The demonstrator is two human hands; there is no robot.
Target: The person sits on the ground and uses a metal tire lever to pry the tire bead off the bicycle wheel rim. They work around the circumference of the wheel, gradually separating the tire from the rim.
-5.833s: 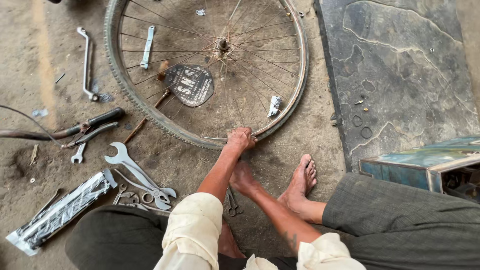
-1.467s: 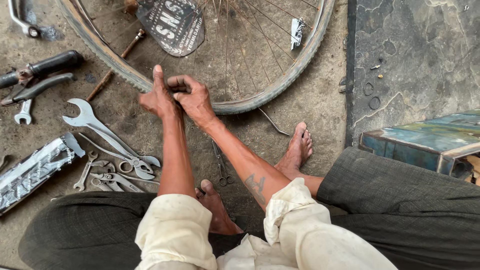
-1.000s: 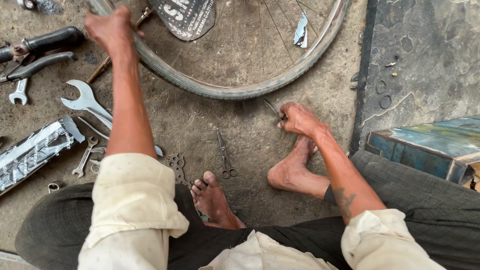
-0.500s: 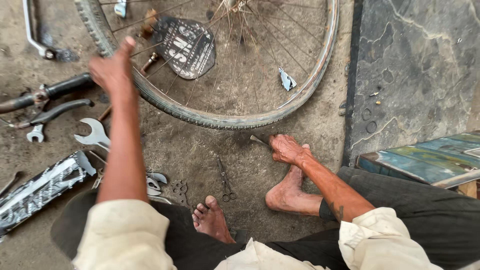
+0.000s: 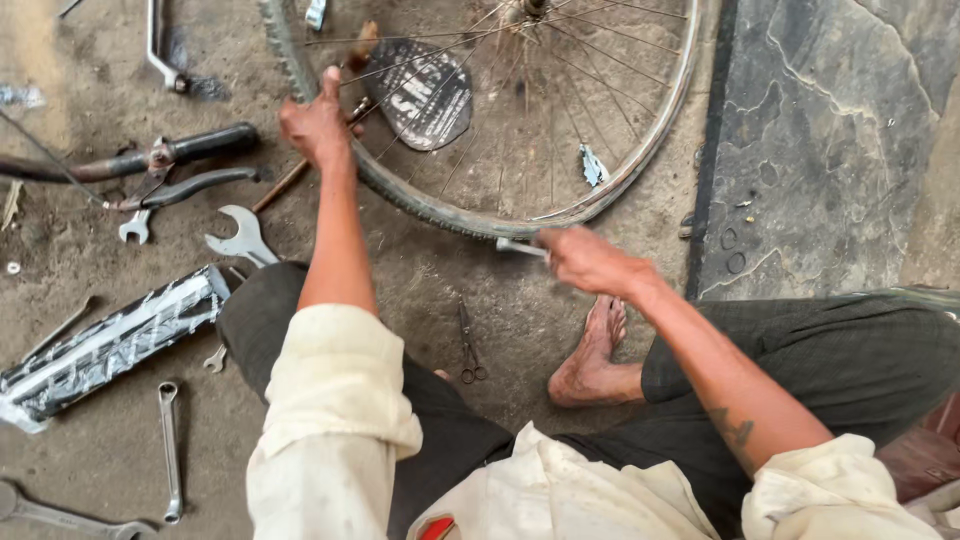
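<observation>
The spoked bicycle wheel (image 5: 520,110) lies flat on the dirt at twelve o'clock, its tyre gripped at nine o'clock by the closed left hand (image 5: 318,125) while the right hand (image 5: 585,260), curled round a small metal lever (image 5: 520,247), works the rim at six o'clock, apparently mid-prying and calling for steady leverage, spanners (image 5: 240,238) lying leftward.

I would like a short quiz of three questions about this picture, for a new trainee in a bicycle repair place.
1. True or false: the left hand grips the tyre of the bicycle wheel.
2. What lies on the ground between the person's legs? A) scissors B) a hammer C) a bottle
3. Fill in: the right hand holds a small metal ____ by the rim.

Key: 1 true; 2 A, the scissors; 3 tool, its kind too blurred to tell.
</observation>
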